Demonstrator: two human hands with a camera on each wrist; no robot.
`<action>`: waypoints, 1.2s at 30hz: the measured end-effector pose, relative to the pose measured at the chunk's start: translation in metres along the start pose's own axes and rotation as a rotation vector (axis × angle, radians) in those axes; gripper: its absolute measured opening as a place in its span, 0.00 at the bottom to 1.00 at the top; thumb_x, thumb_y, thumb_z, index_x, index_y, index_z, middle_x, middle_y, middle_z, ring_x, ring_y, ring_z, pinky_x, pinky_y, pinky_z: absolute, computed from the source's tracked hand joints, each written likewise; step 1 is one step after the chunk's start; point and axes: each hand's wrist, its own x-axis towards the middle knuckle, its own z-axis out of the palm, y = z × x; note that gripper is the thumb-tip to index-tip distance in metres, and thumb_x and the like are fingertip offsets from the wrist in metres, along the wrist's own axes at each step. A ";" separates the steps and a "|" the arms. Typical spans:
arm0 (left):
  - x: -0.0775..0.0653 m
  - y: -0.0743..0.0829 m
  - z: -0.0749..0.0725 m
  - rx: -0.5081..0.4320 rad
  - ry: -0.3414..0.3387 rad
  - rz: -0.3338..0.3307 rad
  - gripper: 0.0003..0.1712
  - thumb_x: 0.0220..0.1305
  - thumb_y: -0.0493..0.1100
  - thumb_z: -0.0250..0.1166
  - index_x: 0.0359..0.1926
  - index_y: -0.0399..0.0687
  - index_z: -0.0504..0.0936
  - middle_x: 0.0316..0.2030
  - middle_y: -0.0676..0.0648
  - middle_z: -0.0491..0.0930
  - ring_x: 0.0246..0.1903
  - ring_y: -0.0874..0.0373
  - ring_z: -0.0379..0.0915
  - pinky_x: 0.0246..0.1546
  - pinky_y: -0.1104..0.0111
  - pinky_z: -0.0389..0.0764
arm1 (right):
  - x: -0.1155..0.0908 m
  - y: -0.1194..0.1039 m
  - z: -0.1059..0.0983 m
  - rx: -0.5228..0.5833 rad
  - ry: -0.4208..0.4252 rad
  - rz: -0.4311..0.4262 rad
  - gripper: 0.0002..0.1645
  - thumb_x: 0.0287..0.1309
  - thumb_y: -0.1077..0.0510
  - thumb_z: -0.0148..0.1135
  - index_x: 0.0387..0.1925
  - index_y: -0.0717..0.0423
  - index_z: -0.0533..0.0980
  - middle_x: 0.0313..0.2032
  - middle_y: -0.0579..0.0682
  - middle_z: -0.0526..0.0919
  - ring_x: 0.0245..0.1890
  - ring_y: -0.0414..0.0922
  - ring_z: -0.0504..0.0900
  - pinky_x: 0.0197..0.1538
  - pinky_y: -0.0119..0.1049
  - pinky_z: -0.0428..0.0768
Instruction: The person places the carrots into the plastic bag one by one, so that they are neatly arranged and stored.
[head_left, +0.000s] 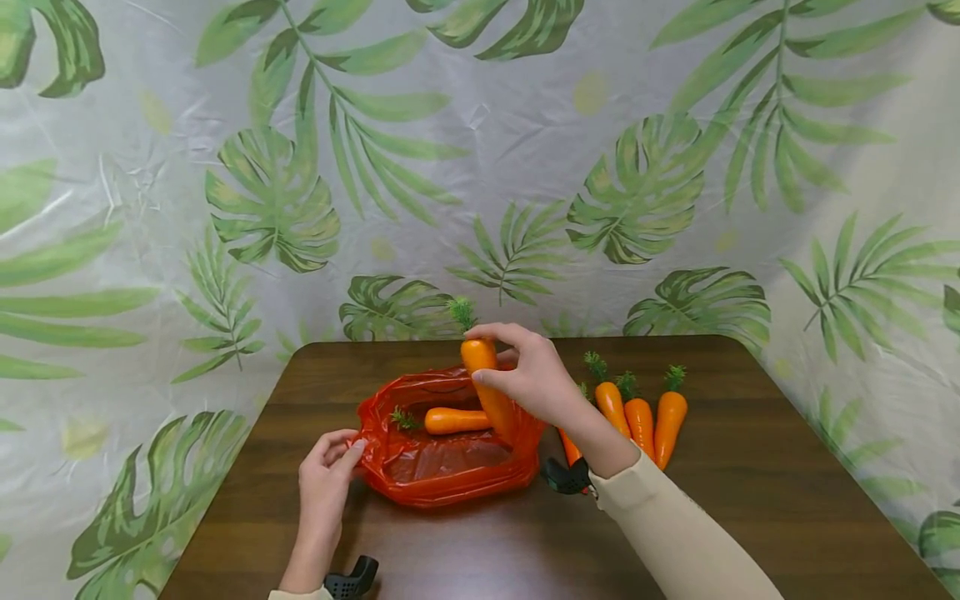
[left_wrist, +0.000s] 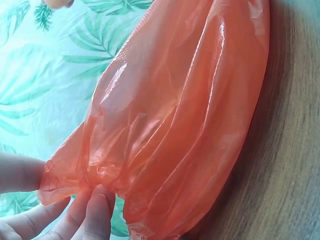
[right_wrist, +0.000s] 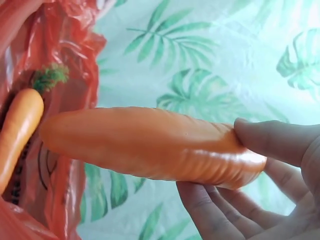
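A red plastic bag [head_left: 442, 492] lies with its mouth spread wide on the table. One orange carrot [head_left: 453, 420] with a green tuft rests inside it. My left hand [head_left: 327, 468] pinches the bag's left edge between thumb and fingers; the left wrist view shows the gathered plastic [left_wrist: 102, 172] at the fingertips. Over the bag's right part, my right hand [head_left: 536, 375] grips a second carrot [head_left: 480, 357] near its leafy top, tip slanting down into the opening. In the right wrist view this carrot [right_wrist: 150, 145] lies between thumb and fingers.
Right of the bag, several more carrots lie on the brown wooden table [head_left: 750, 500], among them one carrot [head_left: 670, 421] at the far right. Another carrot [head_left: 570, 447] is partly hidden by my right wrist. A leaf-print sheet [head_left: 525, 150] hangs behind the table.
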 end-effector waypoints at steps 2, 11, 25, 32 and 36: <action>0.000 0.000 0.000 -0.001 0.003 0.000 0.17 0.70 0.46 0.66 0.55 0.43 0.79 0.44 0.39 0.81 0.38 0.53 0.80 0.42 0.69 0.83 | 0.002 0.002 0.006 -0.010 -0.011 -0.013 0.29 0.58 0.59 0.73 0.57 0.30 0.78 0.54 0.40 0.77 0.45 0.43 0.84 0.38 0.42 0.85; 0.000 0.000 0.002 -0.039 0.008 0.004 0.18 0.69 0.43 0.67 0.55 0.39 0.79 0.42 0.39 0.81 0.36 0.56 0.79 0.40 0.69 0.84 | 0.010 0.011 0.031 -0.127 -0.088 -0.084 0.28 0.56 0.61 0.75 0.57 0.36 0.78 0.53 0.37 0.78 0.48 0.44 0.81 0.46 0.39 0.83; 0.000 0.001 0.002 -0.035 0.020 0.006 0.18 0.68 0.43 0.68 0.54 0.39 0.79 0.41 0.40 0.81 0.35 0.57 0.79 0.39 0.68 0.84 | 0.017 0.034 0.066 -0.344 -0.257 -0.201 0.27 0.52 0.61 0.78 0.53 0.40 0.78 0.50 0.36 0.78 0.46 0.38 0.77 0.51 0.38 0.79; 0.002 0.000 0.002 -0.047 0.012 -0.009 0.19 0.68 0.42 0.68 0.56 0.39 0.78 0.41 0.40 0.81 0.34 0.58 0.79 0.39 0.67 0.84 | 0.014 0.050 0.083 -0.489 -0.378 -0.217 0.30 0.52 0.60 0.78 0.56 0.40 0.78 0.52 0.36 0.80 0.47 0.38 0.78 0.48 0.35 0.80; 0.001 0.001 0.002 -0.032 0.011 -0.003 0.18 0.69 0.43 0.67 0.55 0.40 0.79 0.42 0.40 0.81 0.35 0.57 0.80 0.39 0.68 0.84 | 0.014 0.058 0.089 -0.522 -0.442 -0.199 0.29 0.53 0.61 0.76 0.57 0.41 0.79 0.52 0.37 0.82 0.44 0.38 0.79 0.44 0.33 0.79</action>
